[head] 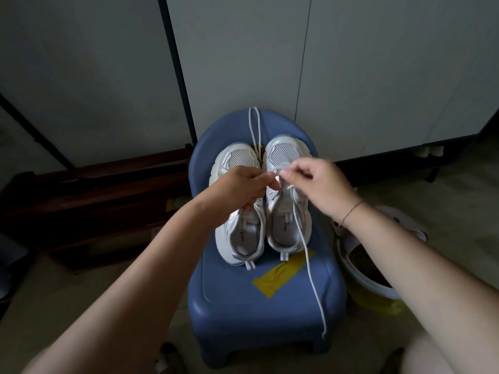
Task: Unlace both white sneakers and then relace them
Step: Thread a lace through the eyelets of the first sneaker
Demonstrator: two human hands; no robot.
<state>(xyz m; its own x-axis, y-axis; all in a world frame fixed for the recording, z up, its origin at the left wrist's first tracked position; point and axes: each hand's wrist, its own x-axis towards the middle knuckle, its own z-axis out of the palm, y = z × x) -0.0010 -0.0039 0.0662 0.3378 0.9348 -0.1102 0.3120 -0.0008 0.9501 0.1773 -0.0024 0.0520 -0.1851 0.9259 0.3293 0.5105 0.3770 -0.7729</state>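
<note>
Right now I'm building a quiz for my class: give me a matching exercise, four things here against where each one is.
Things: 1 yellow tape; 2 spare lace; 3 bucket; 4 threaded lace.
Places: A on the floor right of the chair; B pinched by left hand and right hand, tail running off the seat front; C stuck on the seat just behind the right sneaker; D lying between the left sneaker and right sneaker toes, up the chair back.
Pairs: 1-C; 2-D; 3-A; 4-B.
</note>
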